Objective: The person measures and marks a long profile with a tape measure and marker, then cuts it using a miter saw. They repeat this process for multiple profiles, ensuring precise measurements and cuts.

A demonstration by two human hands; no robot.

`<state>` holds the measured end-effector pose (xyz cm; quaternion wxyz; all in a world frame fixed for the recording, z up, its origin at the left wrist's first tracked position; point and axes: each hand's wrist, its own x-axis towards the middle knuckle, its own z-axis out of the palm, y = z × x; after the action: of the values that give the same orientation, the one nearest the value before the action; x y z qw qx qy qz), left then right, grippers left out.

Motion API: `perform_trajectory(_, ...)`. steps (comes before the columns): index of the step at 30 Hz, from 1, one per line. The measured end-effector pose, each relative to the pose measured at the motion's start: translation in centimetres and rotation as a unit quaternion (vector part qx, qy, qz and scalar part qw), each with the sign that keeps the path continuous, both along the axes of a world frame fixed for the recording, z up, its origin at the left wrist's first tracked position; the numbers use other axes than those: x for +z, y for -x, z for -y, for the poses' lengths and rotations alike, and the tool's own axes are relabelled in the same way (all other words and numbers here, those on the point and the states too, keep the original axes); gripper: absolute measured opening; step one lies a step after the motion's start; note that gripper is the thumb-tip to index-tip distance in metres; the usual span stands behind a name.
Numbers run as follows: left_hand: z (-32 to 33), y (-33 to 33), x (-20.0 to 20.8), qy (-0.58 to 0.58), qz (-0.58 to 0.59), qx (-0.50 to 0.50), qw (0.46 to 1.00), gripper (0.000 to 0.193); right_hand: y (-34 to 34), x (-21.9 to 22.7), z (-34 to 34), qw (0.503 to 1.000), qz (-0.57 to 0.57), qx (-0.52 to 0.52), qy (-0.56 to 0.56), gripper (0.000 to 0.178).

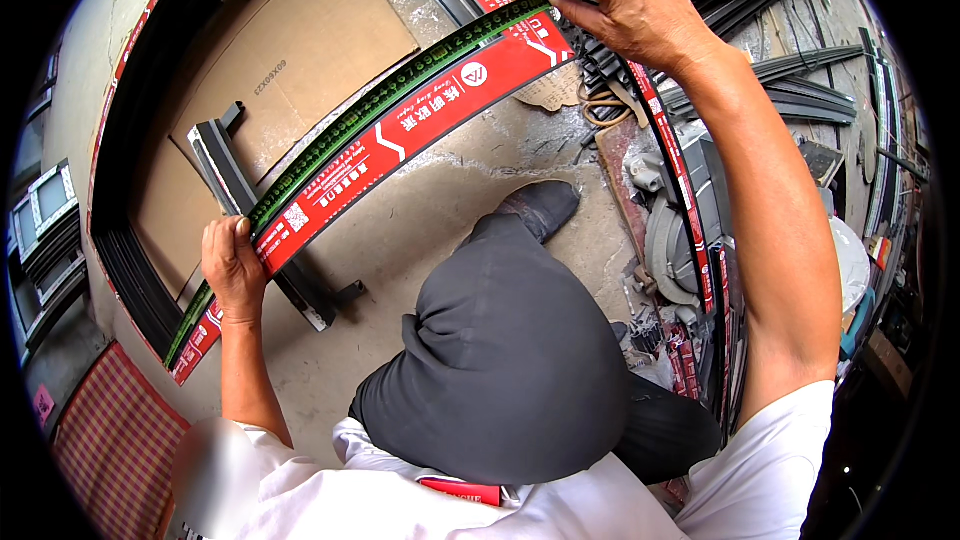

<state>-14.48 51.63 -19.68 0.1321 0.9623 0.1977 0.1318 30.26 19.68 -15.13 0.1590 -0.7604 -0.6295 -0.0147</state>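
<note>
A green tape measure blade (380,90) with dark markings stretches along a long bar covered with red printed film (430,105). My right hand (635,5) pinches the blade at its far right stretch, by the bar's end. Lower down on the left, my left hand (235,265) is closed at the bar's edge, thumb pressed beside the blade; its other fingers are partly hidden. The blade continues past my left hand toward the lower left corner of a dark frame (125,240). I cannot see the tape's case.
Inside the frame lies a flat brown cardboard (290,60). A dark metal profile stand (225,170) props under the bar. Right of my leg (520,340) sits a grey power tool (675,240). Black profiles (760,0) pile up at the far right. A checked cloth (115,440) hangs lower left.
</note>
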Motion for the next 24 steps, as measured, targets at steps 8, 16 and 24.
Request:
perform_trajectory(8,-0.22,0.20,-0.18,-0.001,-0.002,0.001,1.000,0.015,0.08,0.13,-0.01,1.000,-0.003,-0.003,0.009,0.010)
perform_trajectory(16,-0.26,0.30,-0.23,0.000,-0.003,0.003,1.000,0.015,0.26,0.26,-0.09,1.000,0.005,-0.012,0.028,0.011)
perform_trajectory(24,-0.14,0.18,-0.14,0.001,-0.006,0.005,1.000,0.015,0.10,-0.02,0.05,1.000,0.003,-0.008,0.019,0.011)
